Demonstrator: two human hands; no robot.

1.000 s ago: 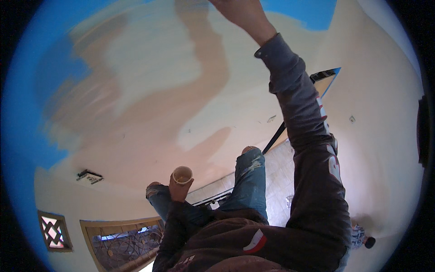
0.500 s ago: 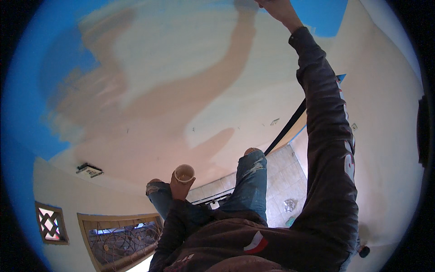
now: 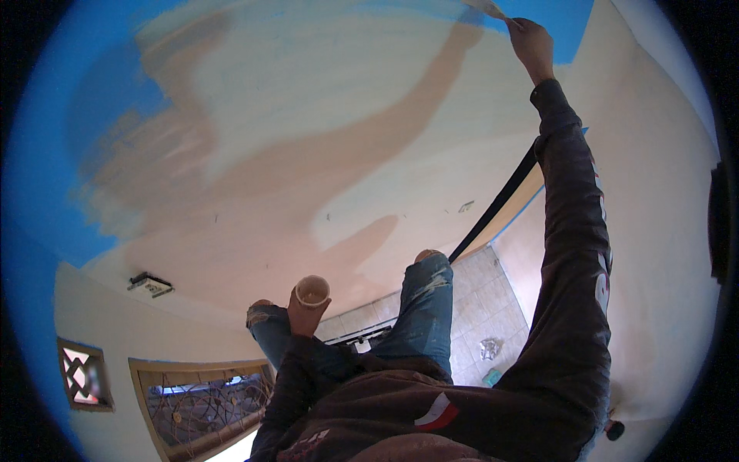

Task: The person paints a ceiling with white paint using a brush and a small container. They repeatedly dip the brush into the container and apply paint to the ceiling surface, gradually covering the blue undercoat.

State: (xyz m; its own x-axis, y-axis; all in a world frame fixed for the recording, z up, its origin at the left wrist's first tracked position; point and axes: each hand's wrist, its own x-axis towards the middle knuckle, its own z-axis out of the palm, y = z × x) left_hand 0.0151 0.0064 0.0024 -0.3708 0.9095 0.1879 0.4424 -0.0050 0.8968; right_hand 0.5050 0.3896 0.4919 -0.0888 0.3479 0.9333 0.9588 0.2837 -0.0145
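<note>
My left hand [image 3: 306,320] is closed around a white cup [image 3: 313,290] and keeps it upright near my knee. Pale residue or paint shows inside it, but how full it is I cannot tell. High up, at the end of my outstretched arm, my right hand [image 3: 533,49] grips a paintbrush [image 3: 488,8], its tip pointing left along the wall. Around the brush, the wall [image 3: 308,92] carries a cream coat streaked over bright blue paint [image 3: 550,29]. Whether the bristles touch the surface is hard to make out.
Blue paint [image 3: 38,177] covers the wall's left side. An open electrical box [image 3: 151,285] sits low on it. Beyond are a small lattice opening [image 3: 83,375] and a window with a curled metal grille [image 3: 202,408]. A dark strip [image 3: 496,202] slants beside my right arm, above the tiled floor [image 3: 479,289].
My right hand has moved right and slightly down, bringing the brush into view. My left hand and the cup have hardly moved.
</note>
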